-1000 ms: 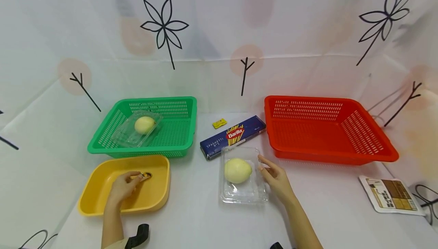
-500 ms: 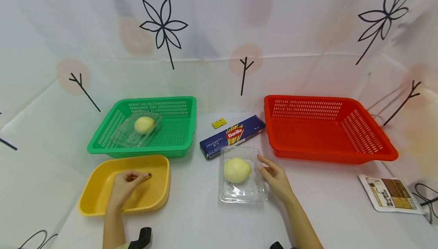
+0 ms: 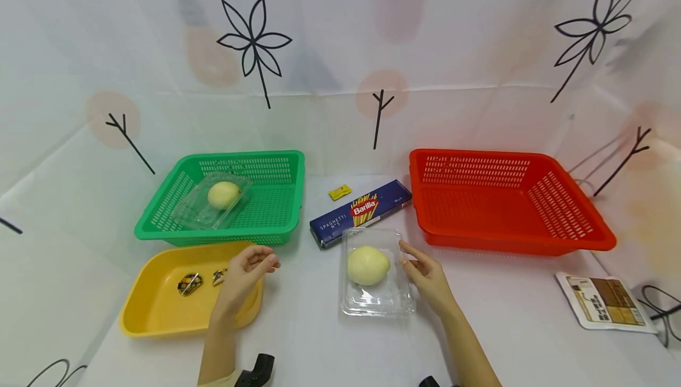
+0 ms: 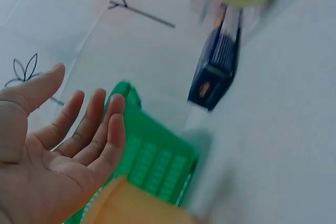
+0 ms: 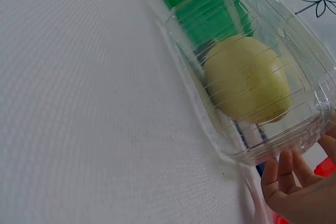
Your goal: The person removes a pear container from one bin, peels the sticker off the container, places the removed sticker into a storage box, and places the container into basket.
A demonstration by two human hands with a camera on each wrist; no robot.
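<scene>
My right hand [image 3: 428, 277] grips the right edge of a clear plastic clamshell box [image 3: 367, 304] on the table. Inside the box sits a round, pale yellow-green fruit [image 5: 247, 80]. My left hand [image 3: 247, 275] is over the right rim of a yellow tub [image 3: 159, 310], holding nothing. In the left wrist view, its fingers [image 4: 89, 129] are spread and slightly bent. Two small shiny gold-and-black pieces lie in the tub: one [image 3: 190, 283] near the middle, the other [image 3: 219, 276] beside my left hand.
Behind the tub stands a green basket [image 3: 276, 198] with another boxed fruit [image 3: 223, 195]. A blue spaghetti box [image 3: 362, 212] and a small yellow packet [image 3: 340, 192] lie centrally. To the right are a red basket [image 3: 479, 210] and a brown-and-white pouch [image 3: 606, 301].
My left hand has let go of a small piece in the yellow tub and moved right, up to the tub's rim. My right hand stays at the clamshell box.
</scene>
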